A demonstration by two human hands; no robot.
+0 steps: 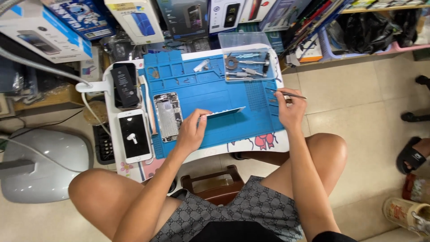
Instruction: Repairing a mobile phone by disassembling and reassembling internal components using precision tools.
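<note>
My left hand [193, 130] holds a thin phone screen panel [224, 112] on edge above the blue work mat [215, 96]. An opened phone body [168, 115] with its insides showing lies on the mat just left of that hand. My right hand [291, 110] grips metal tweezers [286, 93] at the mat's right edge, tips pointing left.
A white phone [134, 136] and a black battery [125, 85] lie left of the mat on the small white table [251, 145]. A clear plastic tray [248, 62] with tools sits at the mat's far right. Boxes line the back; sandals [412, 154] lie on the floor right.
</note>
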